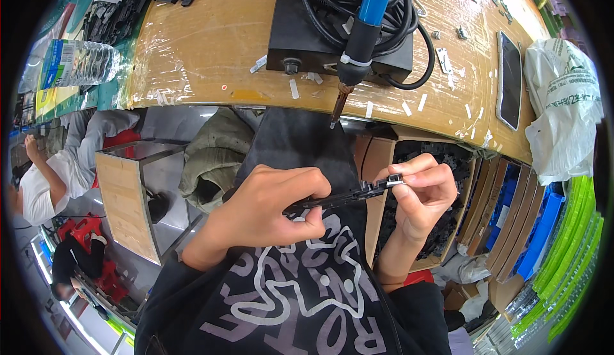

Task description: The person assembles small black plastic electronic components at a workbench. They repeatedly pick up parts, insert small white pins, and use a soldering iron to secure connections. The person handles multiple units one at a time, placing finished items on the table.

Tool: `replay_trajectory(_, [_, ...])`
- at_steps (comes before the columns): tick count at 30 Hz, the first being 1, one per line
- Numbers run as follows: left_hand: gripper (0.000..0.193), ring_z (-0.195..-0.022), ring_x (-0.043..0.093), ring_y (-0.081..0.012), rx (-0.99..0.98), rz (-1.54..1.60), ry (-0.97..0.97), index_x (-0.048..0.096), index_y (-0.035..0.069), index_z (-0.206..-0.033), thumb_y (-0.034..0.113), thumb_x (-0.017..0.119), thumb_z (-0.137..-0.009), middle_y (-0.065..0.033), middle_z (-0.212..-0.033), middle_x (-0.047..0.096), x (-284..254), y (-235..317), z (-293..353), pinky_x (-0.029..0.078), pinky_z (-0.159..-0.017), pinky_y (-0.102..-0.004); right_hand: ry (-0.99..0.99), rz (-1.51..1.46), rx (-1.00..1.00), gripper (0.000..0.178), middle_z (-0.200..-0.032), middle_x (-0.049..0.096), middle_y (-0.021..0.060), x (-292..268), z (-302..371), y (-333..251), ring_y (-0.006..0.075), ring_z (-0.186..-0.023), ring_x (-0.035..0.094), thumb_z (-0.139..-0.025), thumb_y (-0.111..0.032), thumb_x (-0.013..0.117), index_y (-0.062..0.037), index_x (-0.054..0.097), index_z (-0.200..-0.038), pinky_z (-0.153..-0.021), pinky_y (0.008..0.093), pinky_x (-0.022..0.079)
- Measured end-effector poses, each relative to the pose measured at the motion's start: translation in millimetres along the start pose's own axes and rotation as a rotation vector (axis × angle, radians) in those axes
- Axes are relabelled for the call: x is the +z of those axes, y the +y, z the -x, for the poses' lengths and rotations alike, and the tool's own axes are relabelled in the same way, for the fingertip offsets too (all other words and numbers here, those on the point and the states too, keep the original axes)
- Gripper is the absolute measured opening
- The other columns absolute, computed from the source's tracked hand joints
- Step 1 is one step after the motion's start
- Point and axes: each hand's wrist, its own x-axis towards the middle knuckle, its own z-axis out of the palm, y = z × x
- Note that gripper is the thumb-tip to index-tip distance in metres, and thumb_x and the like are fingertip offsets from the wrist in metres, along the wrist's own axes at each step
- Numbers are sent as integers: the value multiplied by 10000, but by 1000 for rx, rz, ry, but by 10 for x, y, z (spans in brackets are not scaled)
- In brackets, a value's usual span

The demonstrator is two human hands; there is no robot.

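My left hand is closed around one end of a long, narrow black plastic part, held in front of my chest. The fingers of my right hand pinch the part's other end, where a small silvery metal piece shows. Whether that piece is fixed to the part, I cannot tell. Above my hands a soldering iron with a blue and black handle points its tip down past the table's near edge; neither hand touches it.
A black box with coiled cable sits on the wooden table. A phone and a white plastic bag are at the right. Below stands a carton of black parts. Another person sits far left.
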Motion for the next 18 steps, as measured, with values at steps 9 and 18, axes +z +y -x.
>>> replay_trajectory(9, [196, -464, 448, -208, 55, 23, 48, 458, 39, -685, -15, 576, -539, -48, -579, 449, 77, -29, 31, 354, -419, -269, -22, -112, 21, 175, -772, 560, 191, 7, -13, 0, 221, -702, 593, -651, 114, 597, 18, 492, -752, -654, 297, 507])
replay_trajectory(18, [265, -735, 460, -73, -341, 684, -431, 464, 10, -998, 232, 456, -853, -40, -838, 508, 47, -323, 40, 387, -619, -232, -167, -312, 66, 203, -755, 553, 213, 7, 8, 74, 272, -686, 596, -713, 80, 573, 17, 430, -842, -622, 370, 524])
